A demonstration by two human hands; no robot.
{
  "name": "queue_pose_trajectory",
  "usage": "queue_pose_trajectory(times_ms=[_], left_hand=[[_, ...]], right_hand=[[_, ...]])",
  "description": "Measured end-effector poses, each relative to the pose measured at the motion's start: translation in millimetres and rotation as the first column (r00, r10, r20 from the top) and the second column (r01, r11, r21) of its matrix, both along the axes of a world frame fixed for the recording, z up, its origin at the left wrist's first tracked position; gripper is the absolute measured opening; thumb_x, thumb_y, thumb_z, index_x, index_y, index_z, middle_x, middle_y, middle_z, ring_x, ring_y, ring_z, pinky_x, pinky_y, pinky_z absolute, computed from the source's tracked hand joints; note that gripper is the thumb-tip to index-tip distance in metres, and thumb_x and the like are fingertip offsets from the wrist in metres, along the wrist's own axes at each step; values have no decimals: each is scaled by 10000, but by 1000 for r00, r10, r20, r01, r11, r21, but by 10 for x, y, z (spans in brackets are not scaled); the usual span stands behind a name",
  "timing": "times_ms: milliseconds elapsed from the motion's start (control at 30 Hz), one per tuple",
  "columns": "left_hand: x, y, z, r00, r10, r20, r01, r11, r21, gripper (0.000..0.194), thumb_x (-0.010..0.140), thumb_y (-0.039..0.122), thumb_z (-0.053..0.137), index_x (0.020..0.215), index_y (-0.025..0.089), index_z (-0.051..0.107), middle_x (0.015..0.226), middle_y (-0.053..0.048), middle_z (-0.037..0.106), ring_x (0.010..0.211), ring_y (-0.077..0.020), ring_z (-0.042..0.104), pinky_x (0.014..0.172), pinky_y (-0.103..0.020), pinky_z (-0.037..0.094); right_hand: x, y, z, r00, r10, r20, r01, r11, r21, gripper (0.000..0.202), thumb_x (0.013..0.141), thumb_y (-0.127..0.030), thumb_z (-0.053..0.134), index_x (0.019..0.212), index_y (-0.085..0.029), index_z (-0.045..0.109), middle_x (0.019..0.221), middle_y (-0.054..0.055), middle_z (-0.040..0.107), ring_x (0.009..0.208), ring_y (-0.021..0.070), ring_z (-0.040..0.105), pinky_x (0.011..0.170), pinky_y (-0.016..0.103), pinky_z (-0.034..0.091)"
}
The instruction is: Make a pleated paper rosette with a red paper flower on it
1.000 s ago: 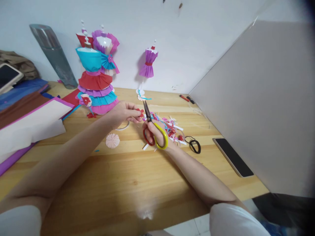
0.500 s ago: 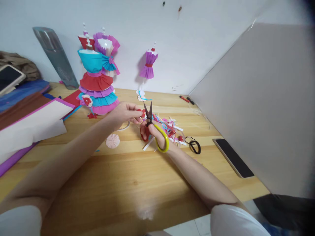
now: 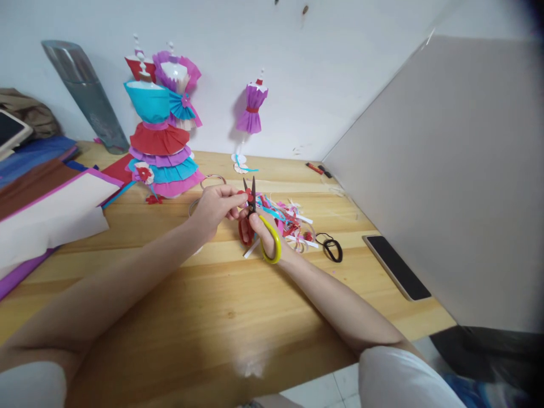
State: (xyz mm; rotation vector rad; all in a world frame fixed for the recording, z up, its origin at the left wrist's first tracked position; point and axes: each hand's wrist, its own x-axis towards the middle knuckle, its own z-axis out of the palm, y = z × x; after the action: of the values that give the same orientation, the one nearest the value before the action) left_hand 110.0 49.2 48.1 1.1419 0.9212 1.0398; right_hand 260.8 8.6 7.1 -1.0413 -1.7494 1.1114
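Observation:
Between the fingertips of my left hand (image 3: 216, 207) is a small red paper piece (image 3: 247, 194), pinched at the scissors. My right hand (image 3: 260, 228) has its thumb and fingers through the loops of a pair of scissors (image 3: 252, 198), one loop yellow and the other red. The dark blades point up and stand a little apart, with the red piece at them. Behind and right of my right hand lies a heap of paper scraps (image 3: 291, 218) in red, blue, pink and white.
A paper-dressed figure (image 3: 159, 141) stands at the back left, and a smaller purple one (image 3: 253, 110) by the wall. Further left are a bottle (image 3: 87, 96) and paper sheets (image 3: 55, 209). A black band (image 3: 334, 249) and a phone (image 3: 397, 266) lie right.
My left hand has moved right against the scissors and brought the red piece to the blades. The blades have closed somewhat. My left forearm now covers most of the pale pleated paper disc.

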Motion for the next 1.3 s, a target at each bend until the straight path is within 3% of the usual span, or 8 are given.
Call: queue_pose_trajectory(times_ms=[133, 333, 1100, 1300], left_hand=[[40, -53, -23, 999, 45, 23, -45, 999, 12, 279, 645, 311, 750, 514, 155, 560, 424, 37, 482, 411, -45, 393, 441, -205, 270], [80, -107, -40, 996, 84, 21, -85, 996, 32, 284, 695, 283, 684, 491, 161, 528, 406, 51, 440, 410, -47, 354, 453, -219, 253], [108, -137, -70, 994, 91, 61, -88, 995, -52, 244, 685, 284, 694, 532, 160, 550, 455, 57, 484, 418, -44, 384, 449, -212, 279], [103, -127, -80, 994, 88, 64, -85, 996, -39, 255, 689, 304, 701, 541, 156, 555, 452, 57, 482, 414, -42, 380, 444, -212, 267]], right_hand=[[-5, -18, 9, 999, -36, -11, 36, 999, 18, 499, 920, -687, 361, 839, -222, 521, 575, -7, 519, 530, 166, 510, 553, 320, 402], [-14, -4, 14, 998, -64, 16, 63, 998, 15, 523, 893, -720, 380, 834, -221, 525, 555, -10, 509, 508, 162, 483, 536, 320, 384], [4, 0, -35, 997, -79, 25, 79, 997, -26, 520, 896, -709, 391, 738, -230, 518, 505, -9, 498, 456, 156, 482, 464, 302, 370], [-11, 3, -40, 997, -81, 5, 81, 995, -51, 527, 904, -704, 380, 814, -218, 563, 477, -27, 488, 404, 142, 454, 436, 291, 358]])
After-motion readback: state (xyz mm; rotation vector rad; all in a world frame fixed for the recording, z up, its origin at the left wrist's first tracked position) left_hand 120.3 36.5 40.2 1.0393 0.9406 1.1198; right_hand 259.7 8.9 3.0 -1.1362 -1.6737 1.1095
